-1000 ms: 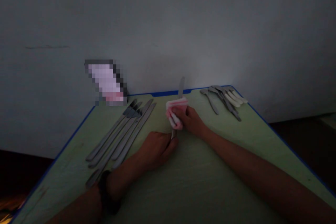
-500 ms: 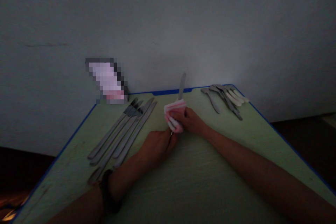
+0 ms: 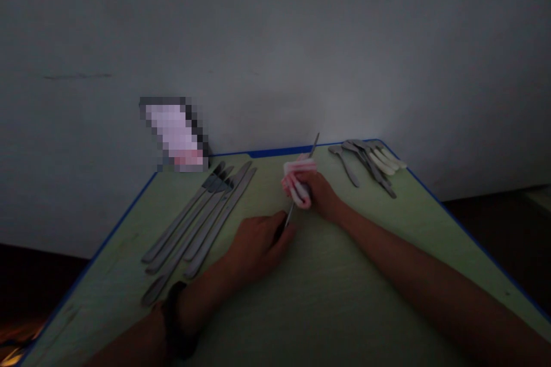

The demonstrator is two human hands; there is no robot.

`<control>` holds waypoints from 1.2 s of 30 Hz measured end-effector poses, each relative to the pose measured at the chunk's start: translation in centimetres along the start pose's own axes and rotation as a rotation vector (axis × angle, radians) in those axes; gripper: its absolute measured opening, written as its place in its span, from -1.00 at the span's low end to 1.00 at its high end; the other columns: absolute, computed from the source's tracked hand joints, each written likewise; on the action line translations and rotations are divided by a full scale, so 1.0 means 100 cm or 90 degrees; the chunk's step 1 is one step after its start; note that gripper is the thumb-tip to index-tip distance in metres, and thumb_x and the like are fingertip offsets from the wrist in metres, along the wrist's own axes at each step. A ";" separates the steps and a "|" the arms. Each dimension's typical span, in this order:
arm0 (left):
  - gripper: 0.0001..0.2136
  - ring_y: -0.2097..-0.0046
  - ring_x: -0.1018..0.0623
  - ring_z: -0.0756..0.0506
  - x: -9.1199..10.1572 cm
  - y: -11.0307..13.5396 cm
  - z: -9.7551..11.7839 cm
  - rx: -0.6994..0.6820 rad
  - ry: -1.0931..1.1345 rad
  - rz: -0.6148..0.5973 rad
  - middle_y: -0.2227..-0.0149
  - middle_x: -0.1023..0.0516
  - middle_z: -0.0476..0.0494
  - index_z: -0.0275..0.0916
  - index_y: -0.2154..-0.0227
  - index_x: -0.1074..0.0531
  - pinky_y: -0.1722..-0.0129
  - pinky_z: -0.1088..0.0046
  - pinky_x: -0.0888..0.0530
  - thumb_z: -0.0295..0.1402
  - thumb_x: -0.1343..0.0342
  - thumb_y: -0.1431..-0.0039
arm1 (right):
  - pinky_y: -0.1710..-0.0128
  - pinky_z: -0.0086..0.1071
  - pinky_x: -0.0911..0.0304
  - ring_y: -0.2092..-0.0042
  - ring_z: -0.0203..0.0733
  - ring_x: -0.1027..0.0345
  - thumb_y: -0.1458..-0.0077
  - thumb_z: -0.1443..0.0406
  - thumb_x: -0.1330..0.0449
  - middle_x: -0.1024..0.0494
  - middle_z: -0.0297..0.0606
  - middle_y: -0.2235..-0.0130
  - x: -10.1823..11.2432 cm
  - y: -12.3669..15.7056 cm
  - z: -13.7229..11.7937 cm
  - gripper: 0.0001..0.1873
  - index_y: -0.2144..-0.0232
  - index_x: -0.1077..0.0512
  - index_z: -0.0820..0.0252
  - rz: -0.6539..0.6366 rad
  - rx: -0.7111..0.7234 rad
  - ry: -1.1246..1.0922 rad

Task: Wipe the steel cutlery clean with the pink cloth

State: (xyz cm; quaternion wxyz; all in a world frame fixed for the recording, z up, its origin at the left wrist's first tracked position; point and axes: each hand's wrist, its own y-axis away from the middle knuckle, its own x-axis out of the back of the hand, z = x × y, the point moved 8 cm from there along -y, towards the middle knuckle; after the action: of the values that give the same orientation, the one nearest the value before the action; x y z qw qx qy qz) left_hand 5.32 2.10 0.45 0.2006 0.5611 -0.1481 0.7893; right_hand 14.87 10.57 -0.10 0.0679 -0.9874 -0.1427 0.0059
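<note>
My left hand (image 3: pixel 258 243) rests on the green table (image 3: pixel 327 298), fingers closed on the handle end of a table knife (image 3: pixel 313 145). The knife's blade points up and away, tilted to the right. My right hand (image 3: pixel 318 192) grips a pink and white cloth (image 3: pixel 296 182) wrapped round the middle of the knife, so most of the blade is hidden. Only the tip shows above the cloth and a short bit of handle below it.
Several knives (image 3: pixel 206 206) lie side by side on the table's left half. A small pile of spoons and white-handled cutlery (image 3: pixel 370 161) sits at the far right corner. A blurred-out object (image 3: pixel 176 135) leans on the wall at the back left. The scene is dim.
The cloth and my right hand slid up the blade, away from my left hand. The knife tipped to the right, and less of its tip shows.
</note>
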 end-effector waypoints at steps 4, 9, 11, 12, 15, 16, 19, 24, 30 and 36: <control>-0.76 0.48 -0.43 -0.02 0.000 0.000 -0.002 -0.001 0.046 0.011 0.52 -0.43 -0.02 -0.22 0.41 -0.26 0.47 0.48 -0.25 -0.26 0.23 -0.24 | 0.36 -0.42 -0.16 0.45 -0.29 -0.24 0.03 0.22 -0.03 -0.42 -0.34 0.54 -0.008 -0.001 0.002 -0.75 0.54 -0.42 0.25 -0.047 0.023 0.015; -0.73 0.50 -0.43 -0.03 0.000 -0.001 -0.004 0.007 0.035 0.016 0.54 -0.42 -0.02 -0.23 0.42 -0.26 0.49 0.48 -0.23 -0.21 0.23 -0.24 | 0.44 -0.44 -0.11 0.47 -0.32 -0.19 0.00 0.18 -0.02 -0.42 -0.34 0.52 -0.015 0.000 0.002 -0.70 0.52 -0.44 0.26 -0.094 0.045 0.027; -0.71 0.51 -0.42 -0.02 -0.001 -0.002 -0.005 0.004 0.020 0.003 0.55 -0.43 -0.03 -0.23 0.43 -0.27 0.49 0.47 -0.23 -0.21 0.25 -0.25 | 0.42 -0.43 -0.13 0.47 -0.31 -0.20 -0.01 0.17 -0.02 -0.43 -0.33 0.52 -0.015 -0.001 0.003 -0.70 0.53 -0.42 0.25 -0.099 0.042 0.008; -0.71 0.51 -0.43 -0.02 -0.002 -0.002 -0.004 -0.002 0.014 -0.007 0.54 -0.43 -0.04 -0.24 0.44 -0.27 0.48 0.48 -0.24 -0.22 0.25 -0.26 | 0.41 -0.42 -0.14 0.47 -0.31 -0.20 -0.01 0.17 -0.02 -0.43 -0.33 0.52 -0.014 -0.002 0.003 -0.70 0.54 -0.41 0.24 -0.088 0.038 -0.012; -0.71 0.50 -0.43 -0.02 -0.003 -0.003 -0.001 -0.031 -0.010 -0.038 0.53 -0.44 -0.06 -0.24 0.46 -0.28 0.47 0.47 -0.24 -0.24 0.24 -0.25 | 0.43 -0.45 -0.16 0.50 -0.33 -0.20 -0.02 0.14 0.01 -0.39 -0.36 0.55 -0.001 -0.008 0.003 -0.71 0.57 -0.33 0.20 0.008 0.026 -0.144; -0.71 0.51 -0.42 -0.02 -0.004 -0.003 0.001 -0.041 -0.023 -0.046 0.53 -0.44 -0.06 -0.24 0.47 -0.29 0.48 0.47 -0.23 -0.24 0.23 -0.25 | 0.47 -0.46 -0.15 0.52 -0.34 -0.18 -0.02 0.13 0.02 -0.36 -0.37 0.56 0.005 -0.009 0.004 -0.71 0.57 -0.30 0.18 0.046 0.017 -0.198; -0.71 0.52 -0.41 -0.02 -0.005 -0.003 0.006 -0.062 -0.056 -0.051 0.54 -0.43 -0.06 -0.25 0.49 -0.29 0.49 0.47 -0.21 -0.24 0.21 -0.23 | 0.59 -0.50 -0.07 0.57 -0.37 -0.10 -0.01 0.07 0.03 -0.31 -0.39 0.57 0.014 -0.013 0.010 -0.71 0.54 -0.22 0.15 0.119 -0.023 -0.283; -0.75 0.54 -0.38 0.00 -0.005 -0.001 0.003 -0.058 -0.031 -0.040 0.57 -0.39 -0.02 -0.24 0.54 -0.26 0.50 0.49 -0.21 -0.27 0.15 -0.18 | 0.50 -0.49 -0.14 0.50 -0.35 -0.20 -0.03 0.01 0.03 -0.39 -0.33 0.49 0.011 -0.014 0.011 -0.64 0.50 -0.29 0.17 0.094 0.011 -0.194; -0.83 0.54 -0.38 0.00 -0.003 -0.001 -0.009 0.012 0.015 -0.006 0.57 -0.40 0.00 -0.23 0.49 -0.27 0.52 0.51 -0.19 -0.28 0.10 -0.14 | 0.33 -0.44 -0.19 0.39 -0.30 -0.29 -0.07 0.03 -0.01 -0.46 -0.32 0.45 -0.010 -0.001 -0.002 -0.61 0.46 -0.41 0.21 -0.048 0.061 -0.016; -0.80 0.56 -0.37 0.00 -0.003 -0.004 -0.012 0.054 0.049 -0.001 0.58 -0.39 0.01 -0.23 0.45 -0.27 0.54 0.52 -0.18 -0.23 0.12 -0.17 | 0.33 -0.43 -0.19 0.35 -0.27 -0.31 -0.01 0.05 -0.10 -0.47 -0.34 0.46 -0.013 -0.003 0.008 -0.67 0.44 -0.43 0.21 -0.061 0.015 -0.029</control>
State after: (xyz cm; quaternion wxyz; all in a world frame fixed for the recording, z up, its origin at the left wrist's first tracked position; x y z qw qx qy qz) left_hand 4.59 2.94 -0.24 0.1826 0.5386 -0.1064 0.8156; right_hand 13.49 10.54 -0.83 0.0760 -0.9783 -0.1910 0.0272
